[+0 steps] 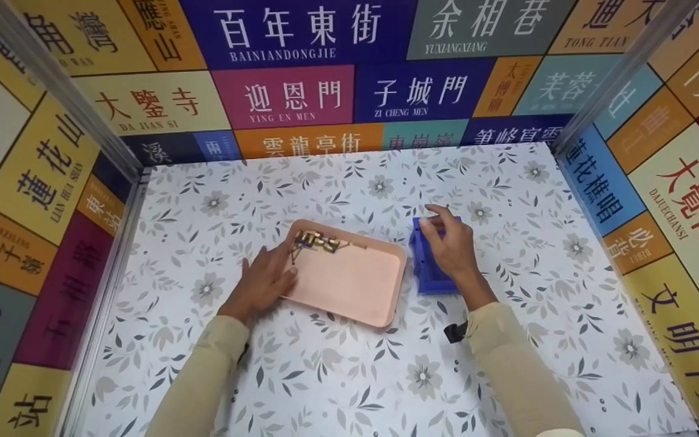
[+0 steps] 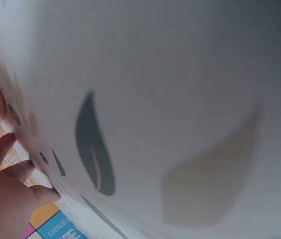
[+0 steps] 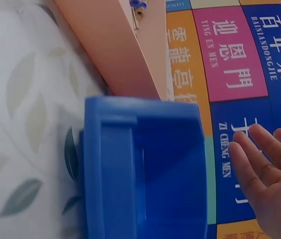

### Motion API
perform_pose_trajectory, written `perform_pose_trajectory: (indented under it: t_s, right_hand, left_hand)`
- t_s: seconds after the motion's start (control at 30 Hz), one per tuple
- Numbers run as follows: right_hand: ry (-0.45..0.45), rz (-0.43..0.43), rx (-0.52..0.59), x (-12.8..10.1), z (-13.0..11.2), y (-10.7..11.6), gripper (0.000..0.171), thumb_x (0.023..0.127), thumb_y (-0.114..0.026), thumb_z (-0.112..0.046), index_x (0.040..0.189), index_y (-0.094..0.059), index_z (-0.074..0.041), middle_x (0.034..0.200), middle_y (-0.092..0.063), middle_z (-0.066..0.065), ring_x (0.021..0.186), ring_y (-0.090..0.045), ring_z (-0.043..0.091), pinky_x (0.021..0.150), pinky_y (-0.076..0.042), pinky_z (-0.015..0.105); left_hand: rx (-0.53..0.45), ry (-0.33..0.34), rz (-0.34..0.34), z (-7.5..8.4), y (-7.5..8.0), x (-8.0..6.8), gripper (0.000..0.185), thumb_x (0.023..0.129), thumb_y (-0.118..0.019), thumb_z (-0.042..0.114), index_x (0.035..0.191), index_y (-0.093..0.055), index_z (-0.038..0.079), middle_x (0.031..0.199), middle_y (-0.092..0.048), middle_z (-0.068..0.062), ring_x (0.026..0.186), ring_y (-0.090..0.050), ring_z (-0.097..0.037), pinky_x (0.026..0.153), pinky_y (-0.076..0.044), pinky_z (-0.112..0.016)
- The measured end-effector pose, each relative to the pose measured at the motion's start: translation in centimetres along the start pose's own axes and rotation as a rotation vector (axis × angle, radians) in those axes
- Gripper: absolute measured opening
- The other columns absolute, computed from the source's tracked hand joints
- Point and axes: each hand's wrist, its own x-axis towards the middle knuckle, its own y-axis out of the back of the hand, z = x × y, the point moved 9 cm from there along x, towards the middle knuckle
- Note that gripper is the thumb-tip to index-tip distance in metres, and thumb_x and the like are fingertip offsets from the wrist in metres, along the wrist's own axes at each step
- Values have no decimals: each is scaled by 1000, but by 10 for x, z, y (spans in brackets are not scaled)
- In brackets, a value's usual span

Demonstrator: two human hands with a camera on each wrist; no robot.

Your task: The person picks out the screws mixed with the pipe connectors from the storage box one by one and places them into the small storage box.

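Left grip point(image 1: 261, 280) lies loose, its fingers extended, overlapping the left end of the tray and covering part of that rim; the right grip point(image 1: 451, 243) is wide and relaxed, fingers apart over the blue box, and partly blocks the head camera's sight of it. Two beige sleeves point(image 1: 522, 370) run in from the near side, with one small dark object point(image 1: 455, 332) at the right cuff. Farther in, two containers sit side by side on the counter point(image 1: 337, 382), with a narrow gap between them. One is the pink tray point(image 1: 355, 288), set slantwise on the left; small metallic pieces point(image 1: 322, 244), gold and dark, cluster in its far left corner, too bunched to count, and one slender brown strip point(image 1: 357, 245) lies by the far rim. The other is the single blue box point(image 1: 439, 286), just right of the tray; the right wrist view shows its deep recess, whose floor is in shadow. Beyond the flower-patterned surface stand coloured sign panels point(image 1: 283, 97) on three sides, with two upright posts point(image 1: 61, 88) at the far corners.
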Motion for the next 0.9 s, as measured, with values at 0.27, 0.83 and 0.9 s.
perform_pose_trajectory:
  t_s: [0.27, 0.83, 0.9]
  right_hand:
    - [34, -89, 50, -4, -15, -37, 36, 100, -62, -31, 127, -70, -8, 95, -78, 9, 84, -76, 25, 74, -60, 47]
    - [9, -191, 145, -6, -34, -90, 29, 98, -67, -25, 122, -72, -9, 95, -78, 10, 85, -76, 24, 75, -62, 41]
    - [-8, -209, 172, -7, -34, -95, 29, 99, -67, -23, 123, -72, -8, 95, -78, 10, 84, -76, 24, 72, -62, 39]
  left_hand:
    - [22, 28, -15, -4, -2, 0, 75, 105, -34, 61, 166, -1, 32, 172, -19, -4, 158, -10, -42, 121, 3, -72]
    - [29, 37, 2, -1, -1, -3, 75, 104, -33, 64, 165, 1, 37, 171, -21, -1, 159, -8, -38, 123, 4, -69]
    - [28, 38, 2, 0, -1, -3, 75, 104, -32, 65, 165, 1, 38, 172, -21, -1, 159, -8, -38, 122, 4, -69]
